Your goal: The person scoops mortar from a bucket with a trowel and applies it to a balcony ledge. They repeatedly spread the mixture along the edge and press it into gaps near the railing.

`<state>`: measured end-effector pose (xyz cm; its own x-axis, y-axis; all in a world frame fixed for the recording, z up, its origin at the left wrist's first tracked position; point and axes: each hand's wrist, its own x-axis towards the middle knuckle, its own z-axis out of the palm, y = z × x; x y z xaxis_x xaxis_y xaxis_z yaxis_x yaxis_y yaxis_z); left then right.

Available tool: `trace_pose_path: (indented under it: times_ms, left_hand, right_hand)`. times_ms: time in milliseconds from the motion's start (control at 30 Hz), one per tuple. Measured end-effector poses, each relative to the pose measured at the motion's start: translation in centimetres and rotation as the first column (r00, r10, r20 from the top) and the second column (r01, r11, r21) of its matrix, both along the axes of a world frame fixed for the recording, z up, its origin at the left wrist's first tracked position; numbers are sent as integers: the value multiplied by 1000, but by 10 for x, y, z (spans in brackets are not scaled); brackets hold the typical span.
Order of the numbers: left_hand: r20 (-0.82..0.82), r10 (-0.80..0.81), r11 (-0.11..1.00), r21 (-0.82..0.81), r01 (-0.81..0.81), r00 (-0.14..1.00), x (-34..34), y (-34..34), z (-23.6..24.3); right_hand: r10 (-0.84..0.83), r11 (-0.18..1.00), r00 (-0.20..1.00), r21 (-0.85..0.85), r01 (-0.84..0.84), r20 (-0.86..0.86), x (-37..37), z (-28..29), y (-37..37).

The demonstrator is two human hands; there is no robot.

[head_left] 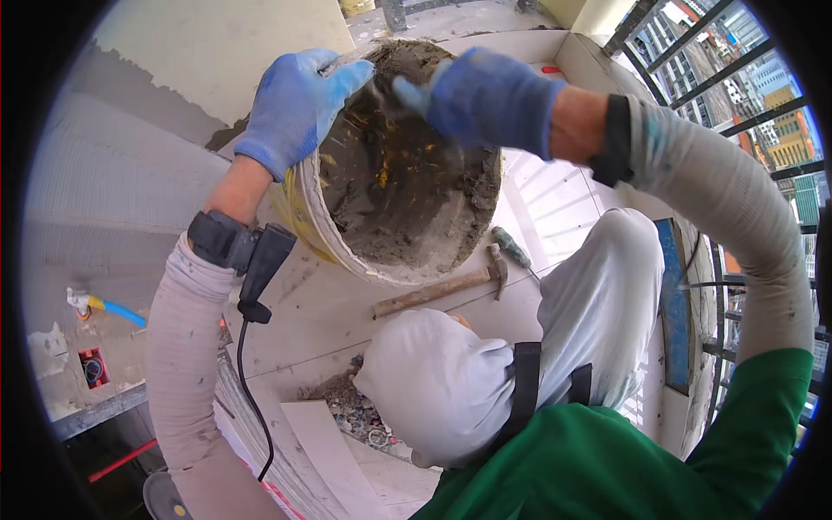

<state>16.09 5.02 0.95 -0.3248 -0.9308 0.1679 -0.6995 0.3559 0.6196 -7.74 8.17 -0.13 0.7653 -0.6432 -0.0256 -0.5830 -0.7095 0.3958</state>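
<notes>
Bucket (325, 221): sits on floor tiles (559, 204), opens toward the camera, between and below both hands. Shows pale rim, yellowish outer side, grey-brown mortar-like residue (390, 173) caked over the inner wall, plus yellow flecks deep inside.

Left hand (295, 111): wears a blue glove, rests against the upper left of the rim, with thumb and forefinger spread apart. Touches the bucket there; cannot tell how far the hidden fingers wrap around.

Right hand (494, 100): wears a matching glove, sits over the upper right of the mouth, blurred, with fingers partly curled and a paler tip pointing left into the opening. Cannot tell whether pinching any tool or touching the residue.

Hammer (438, 291): lies just below the bucket, with wooden handle leftward, head rightward. Green-handled tool (511, 247): lies just beside the hammer head. Rubble (364, 414): lies farther down, near the white-clad left knee (420, 368). Blue board (672, 303): stands at right, near dark railing (711, 346).
</notes>
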Motion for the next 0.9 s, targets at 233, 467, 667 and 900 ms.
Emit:
trace_pose_path:
  times_ms: [233,467,667,900]
  left_hand:
    - [-41,26,1000,0,-27,999,-7,8,0]
    - [-79,65,997,-39,-68,995,8,22,-9]
    - [-62,99,995,-9,-100,993,-10,49,1]
    - [-177,105,994,-6,-108,979,-9,53,-6]
  right_hand:
    - [-214,906,936,414,84,279,-31,-108,2]
    - [-192,821,962,569,49,193,-2,-69,30]
    - [-84,960,984,277,38,155,52,-100,-17]
    - [-215,837,940,546,39,263,43,-145,-25]
